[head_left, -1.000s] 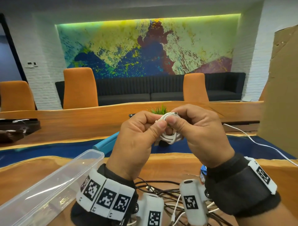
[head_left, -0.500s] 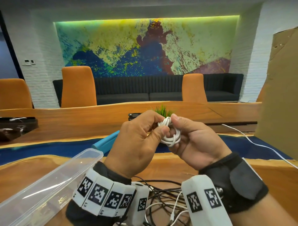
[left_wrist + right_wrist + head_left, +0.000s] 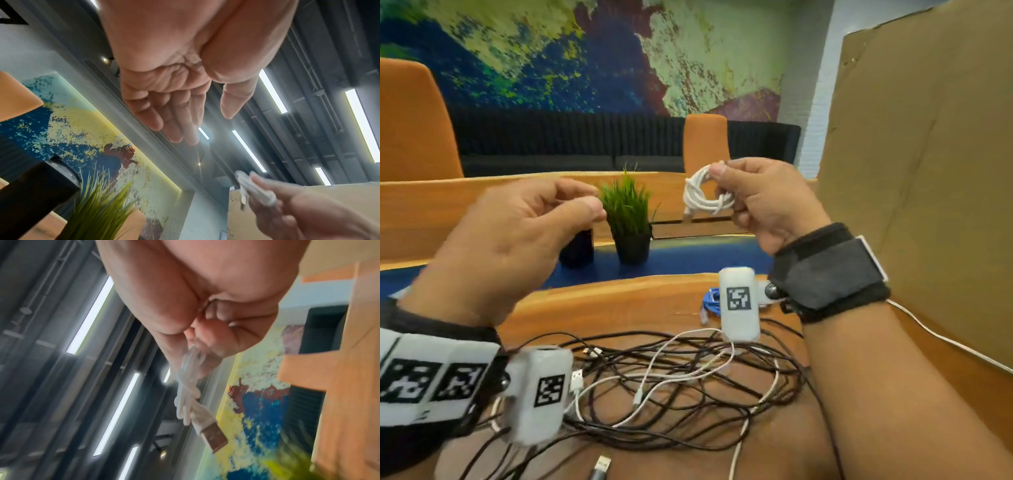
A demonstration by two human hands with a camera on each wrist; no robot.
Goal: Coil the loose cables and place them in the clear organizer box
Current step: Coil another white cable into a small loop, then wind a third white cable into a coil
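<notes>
My right hand (image 3: 726,185) pinches a coiled white cable (image 3: 705,197) in the air above the table; its USB plug (image 3: 213,438) hangs from the coil (image 3: 188,395) in the right wrist view. My left hand (image 3: 582,205) is raised to the left of it, empty, its fingers (image 3: 174,123) relaxed and nearly straight. The coil (image 3: 255,191) and right hand show blurred low in the left wrist view. A tangle of loose black and white cables (image 3: 681,377) lies on the wooden table (image 3: 619,301) below both wrists. The clear organizer box is out of view.
A small potted grass plant (image 3: 628,219) and a black cup (image 3: 577,248) stand behind my hands. A blue cable (image 3: 710,303) lies near my right wrist. A cardboard sheet (image 3: 928,171) stands at the right. Orange chairs and a dark sofa are beyond.
My left hand has let go of the white coil and moved away to the left. My right hand carries the coil alone. The view has turned right and down; the clear box has left the frame.
</notes>
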